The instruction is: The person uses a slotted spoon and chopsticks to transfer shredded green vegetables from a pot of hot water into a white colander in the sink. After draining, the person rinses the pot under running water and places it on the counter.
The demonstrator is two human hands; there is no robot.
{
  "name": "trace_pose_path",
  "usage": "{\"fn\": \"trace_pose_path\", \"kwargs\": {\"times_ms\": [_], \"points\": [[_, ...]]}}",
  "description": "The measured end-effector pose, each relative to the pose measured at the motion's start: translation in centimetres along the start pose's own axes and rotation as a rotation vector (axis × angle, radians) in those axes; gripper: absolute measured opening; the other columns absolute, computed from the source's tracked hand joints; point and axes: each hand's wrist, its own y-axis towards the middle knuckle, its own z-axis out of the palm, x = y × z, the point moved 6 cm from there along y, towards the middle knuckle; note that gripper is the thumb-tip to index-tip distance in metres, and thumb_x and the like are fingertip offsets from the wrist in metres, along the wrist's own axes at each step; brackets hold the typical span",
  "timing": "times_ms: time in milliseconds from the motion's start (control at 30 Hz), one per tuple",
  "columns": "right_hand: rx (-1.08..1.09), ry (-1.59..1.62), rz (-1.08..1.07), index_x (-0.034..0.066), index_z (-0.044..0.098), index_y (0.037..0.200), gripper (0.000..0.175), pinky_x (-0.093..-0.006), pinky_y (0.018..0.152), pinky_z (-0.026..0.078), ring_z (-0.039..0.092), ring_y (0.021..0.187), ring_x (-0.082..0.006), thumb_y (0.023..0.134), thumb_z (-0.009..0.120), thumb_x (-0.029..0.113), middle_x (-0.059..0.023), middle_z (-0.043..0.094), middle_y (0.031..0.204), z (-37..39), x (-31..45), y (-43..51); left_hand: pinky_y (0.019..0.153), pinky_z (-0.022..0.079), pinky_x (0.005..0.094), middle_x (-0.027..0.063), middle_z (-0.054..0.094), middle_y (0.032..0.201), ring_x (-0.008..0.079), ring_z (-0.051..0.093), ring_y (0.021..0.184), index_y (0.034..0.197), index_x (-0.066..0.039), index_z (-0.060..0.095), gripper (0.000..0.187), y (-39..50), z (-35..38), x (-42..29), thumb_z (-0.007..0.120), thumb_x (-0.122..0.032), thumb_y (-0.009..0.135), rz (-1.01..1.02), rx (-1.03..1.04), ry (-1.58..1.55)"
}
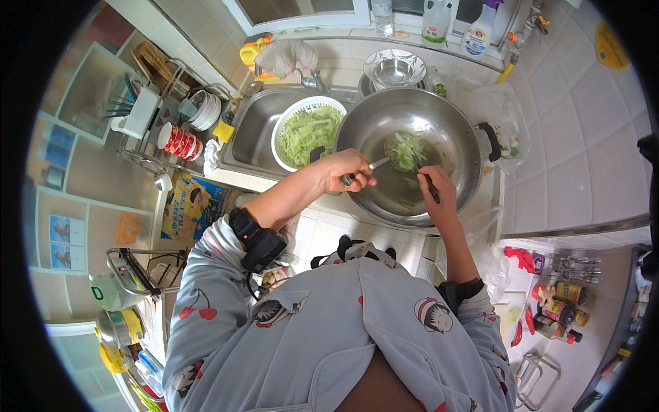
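Note:
My left hand (351, 169) grips the handle of a metal skimmer (380, 162) over a wide steel wok (360, 123). The bowl of the skimmer holds a small heap of shredded pale green vegetable (405, 150). From the right, my right hand (440, 193) holds a dark thin utensil (431, 184), perhaps chopsticks, with its tip at the shreds. A few bits of green lie at the bottom of the wok. Left of the wok, a white plastic colander (278, 123) full of similar shreds rests at the sink, partly behind a black wok handle (316, 154).
A steel sink (252, 121) with a faucet (314, 81) lies to the left. Behind the wok stand a patterned plate (373, 57) and a metal bowl (394, 69). The right wok handle (489, 141) juts toward a plastic bag (515, 110). Bottles (476, 33) line the windowsill.

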Motion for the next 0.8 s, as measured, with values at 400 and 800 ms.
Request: {"fn": "trace_pose_path", "kwargs": {"times_ms": [400, 800], "points": [[-0.354, -0.009, 0.158, 0.0013, 0.063, 0.092, 0.009, -0.0204, 0.057, 0.04, 0.05, 0.062, -0.0056, 0.088, 0.06, 0.008, -0.0015, 0.058, 0.072, -7.4, -0.7, -0.5, 0.038, 0.029, 0.0177, 0.0185, 0.053, 0.095, 0.0036, 0.039, 0.05, 0.102, 0.003, 0.042, 0.012, 0.5, -0.8, 2.8, 0.043, 0.004, 0.09, 0.056, 0.184, -0.428], [-0.324, 0.052, 0.194, -0.001, 0.062, 0.091, 0.007, -0.0187, 0.056, 0.038, 0.047, 0.064, -0.0036, 0.089, 0.058, 0.005, 0.0011, 0.056, 0.074, -7.6, -0.1, -1.6, 0.034, 0.026, 0.016, 0.0099, 0.058, 0.093, 0.0007, 0.036, 0.049, 0.126, 0.003, 0.042, 0.04, -6.2, -0.7, 2.2, 0.051, -0.001, 0.088, 0.316, 0.336, -0.266]]}}
